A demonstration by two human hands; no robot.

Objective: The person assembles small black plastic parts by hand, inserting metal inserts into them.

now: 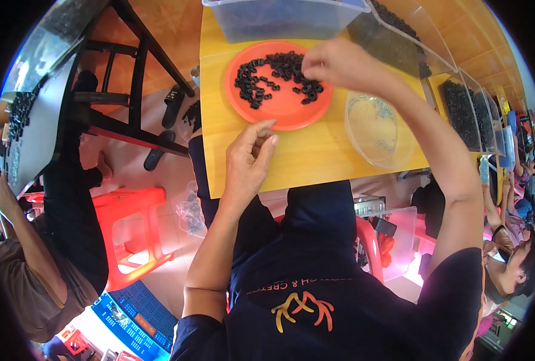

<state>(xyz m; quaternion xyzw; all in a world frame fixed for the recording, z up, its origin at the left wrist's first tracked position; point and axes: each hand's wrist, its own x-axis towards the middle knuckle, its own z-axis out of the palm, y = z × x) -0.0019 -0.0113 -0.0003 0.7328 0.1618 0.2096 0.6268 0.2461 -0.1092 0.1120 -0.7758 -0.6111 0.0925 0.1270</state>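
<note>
An orange-red round plate (279,117) lies on the yellow table, with several small black blocky pieces (285,65) scattered in an arc over it. My right hand (339,63) reaches over the plate's right side, its fingertips pinched together among the pieces. Whatever is between those fingertips is hidden. My left hand (249,157) rests by the plate's near rim. Its index finger and thumb are apart with nothing visible between them, and the other fingers are curled. Right of the plate sits a clear round lid or shallow dish (363,135) holding tiny shiny bits.
A translucent bluish bin (285,21) stands at the table's far edge. Clear bins of black pieces (463,111) line the right. To the left are a dark stool frame (138,84), a red plastic stool (129,234) and a person's arm (33,253). Another person (514,271) sits at right.
</note>
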